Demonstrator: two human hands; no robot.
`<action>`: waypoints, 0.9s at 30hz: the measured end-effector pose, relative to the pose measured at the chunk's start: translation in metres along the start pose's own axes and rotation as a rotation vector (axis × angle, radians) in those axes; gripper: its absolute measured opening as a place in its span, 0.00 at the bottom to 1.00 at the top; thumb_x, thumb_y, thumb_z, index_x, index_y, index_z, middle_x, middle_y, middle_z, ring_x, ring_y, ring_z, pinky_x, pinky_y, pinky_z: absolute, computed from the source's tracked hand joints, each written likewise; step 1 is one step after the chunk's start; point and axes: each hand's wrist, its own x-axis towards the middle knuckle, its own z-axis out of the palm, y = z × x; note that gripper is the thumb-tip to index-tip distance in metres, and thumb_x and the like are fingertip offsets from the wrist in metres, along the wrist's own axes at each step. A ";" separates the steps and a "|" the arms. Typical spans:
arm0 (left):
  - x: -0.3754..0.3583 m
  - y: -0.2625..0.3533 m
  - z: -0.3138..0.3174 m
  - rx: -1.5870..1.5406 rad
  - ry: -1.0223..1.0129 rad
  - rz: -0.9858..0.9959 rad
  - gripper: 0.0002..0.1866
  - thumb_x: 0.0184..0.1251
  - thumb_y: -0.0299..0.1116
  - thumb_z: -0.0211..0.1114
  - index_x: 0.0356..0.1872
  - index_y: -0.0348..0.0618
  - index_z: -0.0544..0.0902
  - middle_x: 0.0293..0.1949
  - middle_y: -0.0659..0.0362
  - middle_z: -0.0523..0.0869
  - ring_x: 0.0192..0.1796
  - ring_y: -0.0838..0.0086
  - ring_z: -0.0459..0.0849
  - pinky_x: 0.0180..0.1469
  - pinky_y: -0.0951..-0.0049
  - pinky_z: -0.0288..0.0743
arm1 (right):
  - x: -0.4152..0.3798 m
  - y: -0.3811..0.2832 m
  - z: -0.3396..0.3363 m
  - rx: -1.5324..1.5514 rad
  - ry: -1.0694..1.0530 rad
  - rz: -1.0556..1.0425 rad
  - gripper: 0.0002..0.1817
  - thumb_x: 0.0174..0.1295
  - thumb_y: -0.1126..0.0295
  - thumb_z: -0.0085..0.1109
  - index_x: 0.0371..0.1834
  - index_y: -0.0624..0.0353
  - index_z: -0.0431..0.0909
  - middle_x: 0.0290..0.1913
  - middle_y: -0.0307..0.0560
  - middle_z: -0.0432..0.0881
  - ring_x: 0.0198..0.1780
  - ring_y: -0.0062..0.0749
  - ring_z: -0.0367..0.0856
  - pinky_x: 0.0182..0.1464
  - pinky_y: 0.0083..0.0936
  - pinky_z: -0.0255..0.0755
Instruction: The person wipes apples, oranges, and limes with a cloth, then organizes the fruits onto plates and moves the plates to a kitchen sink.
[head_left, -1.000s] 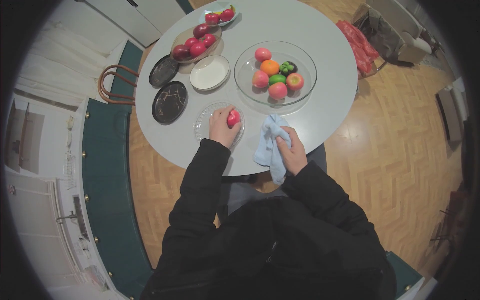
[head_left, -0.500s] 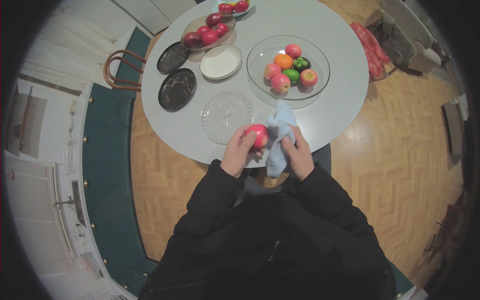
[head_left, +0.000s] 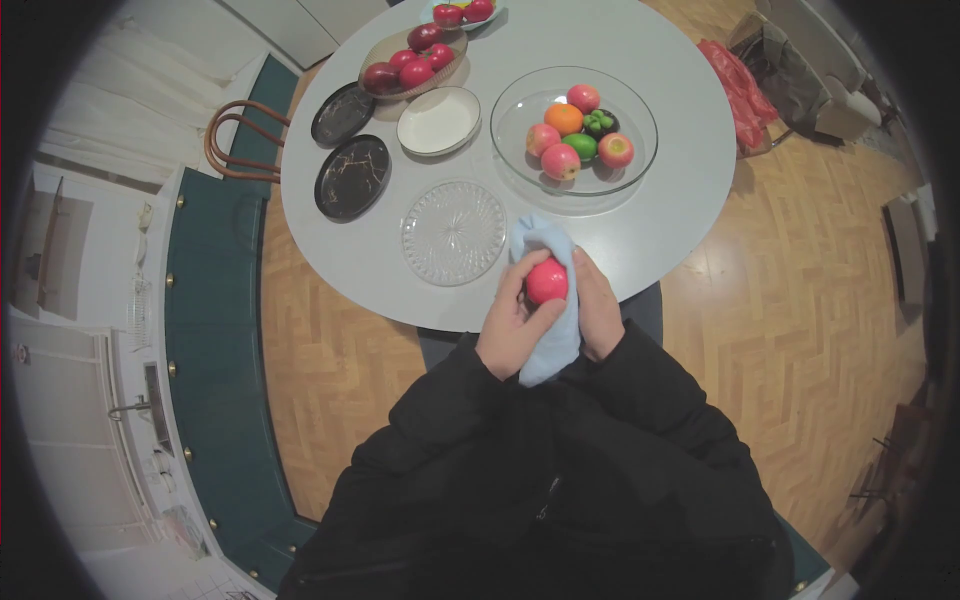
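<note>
Fruit, round and red, is seen in the head view at the near side of the worktop, held between both hands. It is gripped by the curled fingers and thumb of the left hand, while the blue cloth is pressed behind it by the right hand, cupped around the fabric, apparently so that the smooth skin is cushioned and kept from slipping. Nearby, the patterned glass plate is laid flat; loose fruit is kept from rolling by the high wall of the glass bowl. The right fingertips and the fruit's underside are hidden by cloth, and the small dish is partly cut off at the top.
</note>
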 end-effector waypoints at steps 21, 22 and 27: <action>0.004 -0.008 -0.012 0.667 0.075 0.503 0.31 0.59 0.22 0.59 0.68 0.41 0.74 0.61 0.53 0.75 0.62 0.58 0.73 0.67 0.62 0.67 | -0.008 0.021 -0.001 -0.112 0.016 -0.056 0.35 0.70 0.44 0.58 0.70 0.56 0.67 0.65 0.49 0.73 0.65 0.35 0.72 0.69 0.34 0.65; 0.003 -0.007 -0.009 0.624 0.079 0.494 0.30 0.59 0.21 0.62 0.67 0.42 0.74 0.61 0.54 0.76 0.61 0.61 0.74 0.60 0.66 0.69 | -0.007 0.019 -0.001 -0.048 0.025 0.014 0.32 0.71 0.42 0.54 0.67 0.56 0.69 0.61 0.47 0.74 0.61 0.32 0.73 0.66 0.32 0.67; -0.001 -0.011 -0.004 0.542 0.112 0.512 0.29 0.57 0.22 0.70 0.63 0.46 0.77 0.59 0.55 0.78 0.58 0.67 0.77 0.42 0.75 0.76 | -0.002 0.022 -0.003 0.350 0.020 0.244 0.25 0.77 0.44 0.44 0.55 0.56 0.73 0.49 0.48 0.78 0.50 0.29 0.80 0.57 0.27 0.77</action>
